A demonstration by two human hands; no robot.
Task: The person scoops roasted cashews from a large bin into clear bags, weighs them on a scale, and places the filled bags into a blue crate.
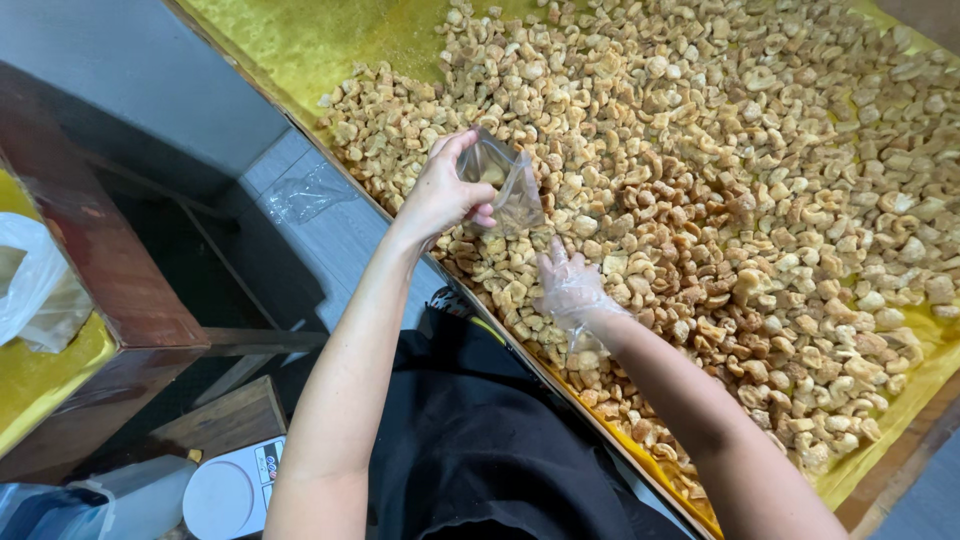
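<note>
My left hand [445, 195] holds a small clear plastic bag [508, 183] open above a big heap of golden fried snack pieces [720, 170]. The bag has a few pieces inside. My right hand [568, 285], in a thin clear plastic glove, rests fingers-down on the snack pieces just below the bag. Whether it grips any pieces is hidden by the fingers. The snacks lie on a yellow sheet [300, 40] that lines a wide tray.
A crumpled clear bag [305, 192] lies on the grey floor left of the tray. A small white scale [232, 492] stands at the bottom left beside a wooden block [225, 420]. A brown wooden stand [90, 250] with a white bag [35, 285] is at the left.
</note>
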